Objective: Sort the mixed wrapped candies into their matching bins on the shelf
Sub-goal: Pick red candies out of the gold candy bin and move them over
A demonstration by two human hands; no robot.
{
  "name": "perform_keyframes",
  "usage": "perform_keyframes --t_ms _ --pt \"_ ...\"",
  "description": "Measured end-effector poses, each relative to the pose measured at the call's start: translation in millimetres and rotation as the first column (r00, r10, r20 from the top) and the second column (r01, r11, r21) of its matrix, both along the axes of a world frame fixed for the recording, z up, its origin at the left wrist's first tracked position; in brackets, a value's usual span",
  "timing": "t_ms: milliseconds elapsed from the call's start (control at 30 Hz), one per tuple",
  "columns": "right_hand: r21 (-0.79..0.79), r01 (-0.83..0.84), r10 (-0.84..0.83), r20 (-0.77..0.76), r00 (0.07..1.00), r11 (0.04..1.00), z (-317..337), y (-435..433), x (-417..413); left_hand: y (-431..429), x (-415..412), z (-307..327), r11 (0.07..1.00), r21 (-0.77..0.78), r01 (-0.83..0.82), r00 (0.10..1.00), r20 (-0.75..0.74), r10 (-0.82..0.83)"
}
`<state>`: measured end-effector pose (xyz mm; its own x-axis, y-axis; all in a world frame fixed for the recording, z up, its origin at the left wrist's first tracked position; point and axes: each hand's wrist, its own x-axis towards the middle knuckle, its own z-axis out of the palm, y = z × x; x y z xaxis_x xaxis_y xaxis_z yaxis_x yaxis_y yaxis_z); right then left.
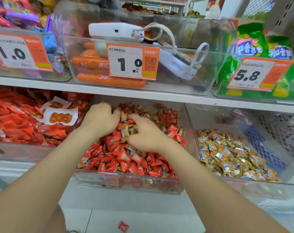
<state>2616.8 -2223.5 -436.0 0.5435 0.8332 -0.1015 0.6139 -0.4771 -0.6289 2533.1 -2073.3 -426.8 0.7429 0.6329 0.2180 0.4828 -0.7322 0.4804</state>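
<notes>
— What has the right hand [144,133] got?
— Its fingers curl round a clump of crinkly gold-wrapped candies [126,130].
— And the left hand [101,120]?
— Knuckles up, fingertips buried in the heap. I cannot tell whether it grips anything.
— Where?
— In the clear plastic middle bin [129,184], where glossy red candies [116,158] are mixed with gold. The right bin [210,179] holds gold only. A stray red candy [123,226] lies on the near floor [151,216].

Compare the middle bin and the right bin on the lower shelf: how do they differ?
The right bin holds only gold candies, as far as shows. The middle bin holds mostly red candies with gold ones mixed in. The left hand and right hand are both in the middle bin; neither is in the right bin. Both bins are clear and open-topped.
</notes>
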Motion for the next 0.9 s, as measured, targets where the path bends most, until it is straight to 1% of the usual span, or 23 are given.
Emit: perform_keyframes --t_ms 100,133,200,267,333,367,433,500,533,567,633,700,767,900 --pt "0.147 -0.089 0.103 -0.091 0.99 0.985 9 -18 8 -3 -7 -1 0.994 0.076 0.073 0.997 0.032 -0.076" --pt "0.188 -0.085 0.102 -0.084 0.991 0.979 13 -26 14 -7 -12 1 0.99 0.094 0.102 0.993 0.054 -0.107" --pt "0.208 -0.059 0.061 -0.002 0.998 0.976 17 -41 26 -15 -22 7 0.981 0.101 0.164 0.978 0.116 -0.175" --pt "0.14 -0.026 0.003 0.161 0.987 0.99 18 -52 33 -22 -32 12 0.965 0.034 0.26 0.956 0.128 -0.263" --pt "0.062 0.014 -0.033 0.313 0.949 0.998 14 -58 34 -28 -39 12 0.927 -0.023 0.375 0.925 0.076 -0.373" --pt "0.063 0.022 -0.042 0.352 0.935 0.998 13 -58 32 -29 -42 11 0.911 -0.027 0.412 0.911 0.032 -0.411" --pt "0.124 0.007 -0.056 0.394 0.917 0.992 14 -55 24 -26 -45 4 0.892 -0.006 0.452 0.885 -0.123 -0.45" --pt "0.196 -0.076 -0.009 0.401 0.916 0.978 14 -48 16 -20 -45 -2 0.877 0.043 0.479 0.848 -0.282 -0.449" --pt "0.204 -0.132 0.045 0.384 0.922 0.97 12 -45 13 -18 -44 -3 0.868 0.077 0.491 0.837 -0.317 -0.446" --pt "0.176 -0.186 0.111 0.367 0.924 0.967 9 -42 11 -16 -42 -4 0.863 0.1 0.496 0.837 -0.322 -0.443" --pt "0.027 -0.264 0.232 0.391 0.891 0.964 0 -37 9 -14 -38 -5 0.857 0.103 0.506 0.84 -0.284 -0.462" --pt "-0.111 -0.268 0.289 0.45 0.845 0.957 -12 -33 10 -14 -35 -6 0.862 0.058 0.503 0.847 -0.229 -0.479" --pt "-0.106 -0.237 0.259 0.435 0.862 0.966 -15 -28 11 -14 -33 -8 0.86 0.043 0.509 0.844 -0.22 -0.489" --pt "0.019 -0.252 0.234 0.309 0.922 0.968 -12 -25 12 -14 -30 -16 0.833 0.02 0.553 0.823 -0.172 -0.542"
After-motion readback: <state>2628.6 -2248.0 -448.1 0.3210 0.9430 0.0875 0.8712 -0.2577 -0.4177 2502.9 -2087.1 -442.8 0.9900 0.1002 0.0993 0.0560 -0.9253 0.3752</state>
